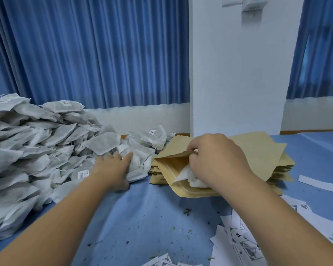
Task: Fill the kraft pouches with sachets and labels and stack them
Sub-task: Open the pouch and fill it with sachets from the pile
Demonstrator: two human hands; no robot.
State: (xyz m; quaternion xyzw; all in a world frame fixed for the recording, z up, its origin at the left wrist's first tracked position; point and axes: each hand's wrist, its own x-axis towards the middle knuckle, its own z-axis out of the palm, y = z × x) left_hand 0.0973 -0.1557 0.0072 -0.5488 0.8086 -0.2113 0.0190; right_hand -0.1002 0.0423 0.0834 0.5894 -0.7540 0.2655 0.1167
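Right hand [217, 160] is pinching pouch [171, 164] lip, holding mouth wide for filling | pouch is lying on stack [283, 169], sachets [186, 175] inside | left hand [113, 166], fingers straight, is touching pile [37, 141] for 1 more

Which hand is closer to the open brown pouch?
The right hand is: it pinches the top edge of the open kraft pouch. The left hand rests apart, on the sachet pile to its left.

Right hand [215, 160] pinches kraft pouch [188, 191] mouth; left hand [113, 167] touches sachets [37, 146]
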